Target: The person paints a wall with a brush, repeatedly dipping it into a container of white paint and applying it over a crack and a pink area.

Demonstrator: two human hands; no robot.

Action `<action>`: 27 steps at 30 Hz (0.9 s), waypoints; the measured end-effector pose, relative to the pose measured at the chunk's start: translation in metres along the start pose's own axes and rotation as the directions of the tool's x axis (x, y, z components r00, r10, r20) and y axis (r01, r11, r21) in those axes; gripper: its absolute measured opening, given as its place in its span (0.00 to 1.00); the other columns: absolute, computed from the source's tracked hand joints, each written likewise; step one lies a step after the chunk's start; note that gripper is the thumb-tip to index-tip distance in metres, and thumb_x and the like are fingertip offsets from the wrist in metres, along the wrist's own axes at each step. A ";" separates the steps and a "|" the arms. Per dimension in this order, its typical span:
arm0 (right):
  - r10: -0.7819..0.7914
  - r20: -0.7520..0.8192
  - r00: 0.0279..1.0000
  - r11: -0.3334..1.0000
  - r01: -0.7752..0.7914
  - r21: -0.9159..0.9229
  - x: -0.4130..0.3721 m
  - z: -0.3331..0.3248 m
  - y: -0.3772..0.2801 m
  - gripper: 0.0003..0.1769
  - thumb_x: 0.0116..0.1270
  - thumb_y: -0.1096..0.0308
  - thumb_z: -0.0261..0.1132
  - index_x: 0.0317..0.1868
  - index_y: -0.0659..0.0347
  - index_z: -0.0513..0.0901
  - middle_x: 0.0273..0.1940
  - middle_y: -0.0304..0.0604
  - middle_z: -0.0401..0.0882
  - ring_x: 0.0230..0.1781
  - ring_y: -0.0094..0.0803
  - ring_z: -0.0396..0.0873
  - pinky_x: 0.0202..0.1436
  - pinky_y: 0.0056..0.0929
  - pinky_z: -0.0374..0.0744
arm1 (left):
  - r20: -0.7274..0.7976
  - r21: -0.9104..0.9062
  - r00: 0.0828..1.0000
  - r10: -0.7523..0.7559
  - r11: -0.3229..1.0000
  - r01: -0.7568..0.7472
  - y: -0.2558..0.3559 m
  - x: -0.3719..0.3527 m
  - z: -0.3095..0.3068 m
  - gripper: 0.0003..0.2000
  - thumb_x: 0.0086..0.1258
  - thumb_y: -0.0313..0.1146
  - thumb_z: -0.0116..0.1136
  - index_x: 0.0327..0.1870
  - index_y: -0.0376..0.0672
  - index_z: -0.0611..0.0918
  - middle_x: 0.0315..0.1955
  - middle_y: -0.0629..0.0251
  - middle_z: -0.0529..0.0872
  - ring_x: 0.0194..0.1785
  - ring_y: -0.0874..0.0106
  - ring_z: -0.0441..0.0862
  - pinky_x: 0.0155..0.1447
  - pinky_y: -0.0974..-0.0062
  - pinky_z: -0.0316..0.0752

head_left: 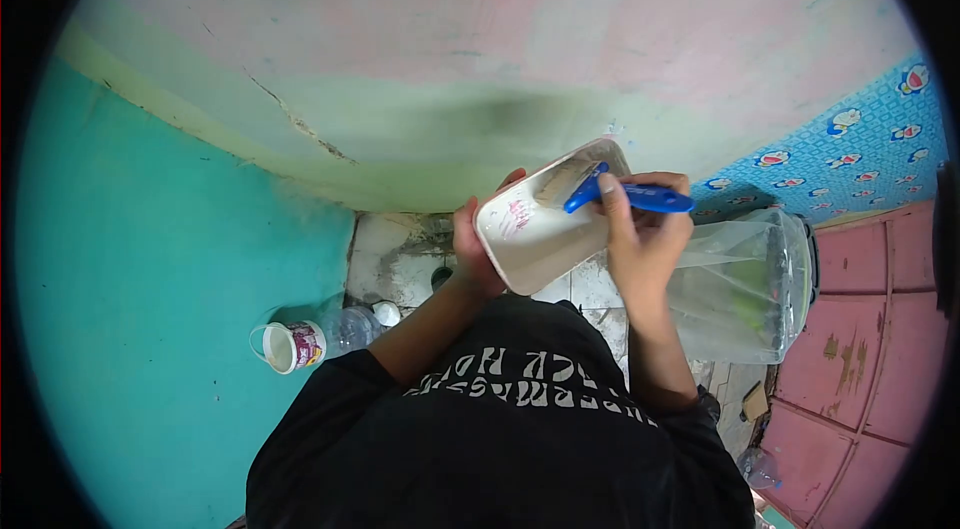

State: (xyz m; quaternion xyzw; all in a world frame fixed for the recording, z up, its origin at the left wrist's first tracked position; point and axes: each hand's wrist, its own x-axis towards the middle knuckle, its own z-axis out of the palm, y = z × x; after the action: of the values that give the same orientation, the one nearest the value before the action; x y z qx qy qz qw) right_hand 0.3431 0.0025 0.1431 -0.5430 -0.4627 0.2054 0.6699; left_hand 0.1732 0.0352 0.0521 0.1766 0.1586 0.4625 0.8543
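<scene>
My left hand [474, 247] grips the left edge of a white rectangular tray [540, 254], which is tilted in front of my chest. Pink marks show on its inner surface. My right hand [645, 234] is closed around the blue handle of a paintbrush [655, 199]. The pale bristles point left and rest in or just over the upper part of the tray; whether they touch it cannot be told. Behind the tray rises a wall [400, 119] with pink and pale green paint.
A turquoise wall [180, 279] stands at the left, with a small white bucket [290, 346] and a clear plastic bottle [352, 329] near it. At the right are a plastic-covered object [745, 279], blue patterned wallpaper [820, 149] and a pink panelled surface [840, 349].
</scene>
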 end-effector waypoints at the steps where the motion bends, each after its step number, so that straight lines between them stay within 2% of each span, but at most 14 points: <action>1: -0.032 0.027 0.999 0.997 0.034 -0.071 -0.005 0.001 0.004 0.14 0.67 0.73 0.77 0.43 0.65 0.78 0.33 0.44 0.86 0.29 0.27 0.87 0.34 0.23 0.82 | 0.012 0.022 1.000 -0.002 1.000 0.001 -0.003 -0.001 0.000 0.39 0.76 0.65 0.34 0.81 0.50 0.61 0.79 0.52 0.64 0.79 0.49 0.65 0.80 0.44 0.62; 2: -0.060 0.058 0.996 0.988 0.068 -0.140 -0.011 0.003 0.008 0.14 0.66 0.72 0.78 0.42 0.64 0.79 0.33 0.44 0.86 0.29 0.26 0.87 0.34 0.24 0.82 | 0.018 -0.013 1.000 -0.019 1.000 0.019 -0.005 -0.001 0.000 0.39 0.76 0.65 0.33 0.81 0.50 0.62 0.78 0.53 0.64 0.79 0.50 0.65 0.80 0.44 0.62; 3: -0.054 0.054 0.997 0.995 0.058 -0.087 -0.019 0.008 0.011 0.15 0.64 0.70 0.79 0.41 0.63 0.79 0.32 0.43 0.85 0.29 0.27 0.87 0.33 0.24 0.81 | 0.024 -0.049 0.999 -0.033 0.998 0.034 -0.005 -0.001 0.001 0.39 0.76 0.65 0.33 0.81 0.50 0.62 0.78 0.53 0.65 0.79 0.50 0.65 0.80 0.44 0.62; 4: -0.169 0.122 0.978 0.969 0.188 -0.161 -0.021 0.009 0.002 0.15 0.64 0.71 0.79 0.41 0.63 0.79 0.33 0.44 0.85 0.30 0.28 0.87 0.33 0.24 0.80 | 0.031 -0.082 0.999 -0.045 0.996 0.047 -0.004 0.001 0.001 0.38 0.76 0.65 0.33 0.81 0.50 0.62 0.78 0.53 0.65 0.79 0.50 0.66 0.80 0.45 0.62; 6: -0.147 0.119 0.982 0.989 0.150 -0.013 -0.027 0.015 0.007 0.15 0.64 0.74 0.78 0.42 0.64 0.78 0.34 0.46 0.85 0.30 0.29 0.88 0.34 0.24 0.82 | 0.009 -0.106 0.999 -0.040 0.994 0.041 0.000 0.002 0.001 0.38 0.77 0.65 0.32 0.81 0.51 0.63 0.78 0.54 0.66 0.78 0.51 0.66 0.79 0.44 0.63; 8: 0.100 0.053 0.994 0.961 -0.110 0.253 -0.025 0.013 -0.001 0.14 0.67 0.78 0.75 0.43 0.66 0.75 0.35 0.48 0.85 0.31 0.29 0.88 0.36 0.24 0.85 | -0.013 -0.092 1.000 -0.023 0.995 0.022 0.005 -0.001 0.005 0.37 0.78 0.64 0.31 0.81 0.50 0.62 0.77 0.53 0.67 0.78 0.51 0.66 0.79 0.45 0.63; 9: 0.123 0.060 0.991 0.936 -0.136 0.326 -0.017 0.008 -0.009 0.12 0.70 0.80 0.71 0.43 0.67 0.73 0.36 0.48 0.85 0.31 0.30 0.88 0.37 0.25 0.87 | -0.035 -0.086 0.999 -0.010 0.996 0.007 0.006 -0.002 0.006 0.37 0.79 0.62 0.29 0.81 0.48 0.62 0.77 0.52 0.67 0.78 0.51 0.66 0.80 0.46 0.63; 12: 0.110 -0.038 0.993 0.963 -0.097 0.251 -0.002 -0.001 -0.005 0.11 0.71 0.80 0.70 0.42 0.67 0.73 0.36 0.48 0.84 0.31 0.29 0.88 0.36 0.24 0.86 | -0.065 -0.052 0.998 0.027 0.998 -0.030 0.009 -0.001 0.007 0.35 0.81 0.59 0.26 0.80 0.45 0.62 0.76 0.51 0.68 0.78 0.51 0.67 0.80 0.48 0.63; 16: 0.035 0.018 0.999 0.992 -0.037 0.119 -0.015 0.008 0.010 0.13 0.69 0.78 0.73 0.43 0.66 0.75 0.34 0.47 0.85 0.30 0.27 0.87 0.36 0.23 0.83 | -0.043 0.005 0.999 0.022 1.000 -0.022 0.003 -0.001 0.003 0.37 0.80 0.61 0.27 0.81 0.46 0.62 0.77 0.52 0.67 0.78 0.50 0.67 0.80 0.48 0.62; 18: -0.149 0.094 0.984 0.988 0.146 0.042 -0.028 0.015 0.021 0.16 0.65 0.75 0.77 0.43 0.64 0.76 0.34 0.47 0.86 0.30 0.26 0.86 0.34 0.22 0.80 | -0.021 -0.032 1.000 0.006 0.999 -0.007 0.002 -0.002 0.002 0.38 0.79 0.63 0.27 0.82 0.47 0.61 0.78 0.52 0.67 0.78 0.50 0.67 0.80 0.48 0.62; 20: -0.127 0.148 0.981 0.989 0.114 0.094 -0.033 0.015 0.019 0.14 0.67 0.77 0.75 0.43 0.64 0.75 0.35 0.47 0.86 0.30 0.26 0.86 0.34 0.23 0.81 | 0.013 -0.111 1.000 -0.014 0.994 0.015 0.003 -0.003 0.002 0.38 0.79 0.63 0.27 0.82 0.47 0.61 0.78 0.52 0.67 0.78 0.50 0.67 0.80 0.48 0.63; 23: 0.058 0.040 0.998 0.946 -0.068 0.317 -0.019 0.010 0.001 0.13 0.68 0.78 0.73 0.43 0.64 0.75 0.36 0.46 0.86 0.30 0.26 0.87 0.34 0.23 0.82 | -0.073 -0.032 0.997 0.008 0.999 -0.010 0.004 -0.003 0.005 0.38 0.79 0.63 0.28 0.81 0.46 0.62 0.77 0.53 0.67 0.78 0.51 0.67 0.80 0.48 0.64; 26: 0.020 -0.039 0.999 0.992 -0.015 0.122 -0.005 0.002 0.008 0.11 0.70 0.77 0.72 0.42 0.65 0.76 0.32 0.45 0.86 0.30 0.26 0.87 0.33 0.23 0.83 | -0.074 -0.019 0.997 0.026 0.999 -0.027 0.006 -0.004 0.007 0.36 0.80 0.60 0.28 0.79 0.44 0.64 0.75 0.52 0.70 0.76 0.52 0.70 0.78 0.50 0.65; 27: 0.014 0.012 1.000 0.996 -0.015 0.084 -0.006 0.003 0.009 0.11 0.70 0.78 0.72 0.43 0.65 0.75 0.33 0.45 0.84 0.30 0.26 0.86 0.33 0.23 0.83 | -0.067 -0.025 0.997 0.027 0.999 -0.029 0.005 -0.005 0.007 0.35 0.81 0.58 0.28 0.79 0.42 0.64 0.74 0.51 0.71 0.75 0.52 0.71 0.78 0.50 0.66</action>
State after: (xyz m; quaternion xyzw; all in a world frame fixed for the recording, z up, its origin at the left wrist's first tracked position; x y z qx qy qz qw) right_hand 0.3394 0.0024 0.1326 -0.5167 -0.4537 0.2326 0.6879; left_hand 0.1696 0.0323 0.0615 0.1522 0.1784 0.4820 0.8442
